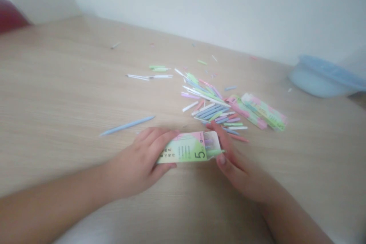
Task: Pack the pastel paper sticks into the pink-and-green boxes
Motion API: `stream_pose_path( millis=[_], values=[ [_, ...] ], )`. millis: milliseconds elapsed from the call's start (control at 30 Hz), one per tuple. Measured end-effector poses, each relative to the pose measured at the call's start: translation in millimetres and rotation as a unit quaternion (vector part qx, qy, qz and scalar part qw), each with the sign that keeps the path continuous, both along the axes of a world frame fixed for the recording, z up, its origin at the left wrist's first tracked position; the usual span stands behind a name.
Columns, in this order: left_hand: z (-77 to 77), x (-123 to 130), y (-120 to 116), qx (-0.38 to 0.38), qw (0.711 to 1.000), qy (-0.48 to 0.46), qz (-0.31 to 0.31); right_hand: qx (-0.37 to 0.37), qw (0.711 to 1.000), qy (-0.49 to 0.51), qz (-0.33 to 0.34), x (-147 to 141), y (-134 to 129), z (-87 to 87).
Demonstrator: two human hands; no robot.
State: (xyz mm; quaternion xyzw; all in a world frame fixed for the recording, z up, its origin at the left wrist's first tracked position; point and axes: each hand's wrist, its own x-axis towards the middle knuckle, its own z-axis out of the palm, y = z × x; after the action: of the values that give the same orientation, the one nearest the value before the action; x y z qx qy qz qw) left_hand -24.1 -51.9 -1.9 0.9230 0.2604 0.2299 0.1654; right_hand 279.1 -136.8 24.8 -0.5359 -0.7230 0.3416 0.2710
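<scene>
My left hand (pixel 140 160) grips the closed end of a pastel green and pink cardboard pack (pixel 183 148) printed with a large 5. My right hand (pixel 237 164) pinches the pack's open end, where lilac and green sticks show inside and a green stick (pixel 215 153) pokes out. Just beyond my right hand lies a heap of thin pastel sticks (pixel 211 103) in blue, white, pink and green. Two similar packs (pixel 256 111) lie against the heap's right side. A lone blue stick (pixel 127 125) rests left of the held pack.
The light wooden table (pixel 57 84) runs back to a white wall (pixel 200 4). Several loose sticks and small scraps lie scattered beyond the heap. A pale blue plastic bowl (pixel 323 78) stands at the far right, and a red object (pixel 11 15) sits at the far left corner.
</scene>
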Motion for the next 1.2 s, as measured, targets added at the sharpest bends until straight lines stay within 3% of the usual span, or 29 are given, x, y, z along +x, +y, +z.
stream_pose_path(
  millis=[100,200,300,533,633,833,1200],
  values=[
    [-0.6,-0.3,0.2,-0.003,1.0,0.0,0.0,-0.014,0.99,0.134,-0.041,-5.1,2.6,-5.3],
    [-0.8,-0.3,0.5,-0.006,1.0,-0.002,0.002,0.052,0.974,0.209,-0.076,-5.8,5.7,-6.5],
    [-0.8,-0.5,0.2,-0.007,1.0,-0.006,0.003,0.107,0.974,0.184,-0.077,0.0,5.1,-0.7],
    [-1.7,-1.3,-0.3,-0.009,1.0,0.0,0.003,0.153,0.984,0.073,-0.051,9.9,5.7,8.7],
    [-1.1,-0.7,0.1,-0.007,1.0,-0.002,0.003,0.149,0.987,0.048,-0.029,9.0,7.3,7.9],
    [0.3,0.2,0.3,-0.008,1.0,-0.001,0.005,0.156,0.985,0.031,-0.067,8.9,5.5,10.1],
    [-1.8,0.3,0.6,0.008,1.0,0.002,0.005,0.112,0.991,-0.029,-0.065,2.4,9.7,6.9]
  ],
)
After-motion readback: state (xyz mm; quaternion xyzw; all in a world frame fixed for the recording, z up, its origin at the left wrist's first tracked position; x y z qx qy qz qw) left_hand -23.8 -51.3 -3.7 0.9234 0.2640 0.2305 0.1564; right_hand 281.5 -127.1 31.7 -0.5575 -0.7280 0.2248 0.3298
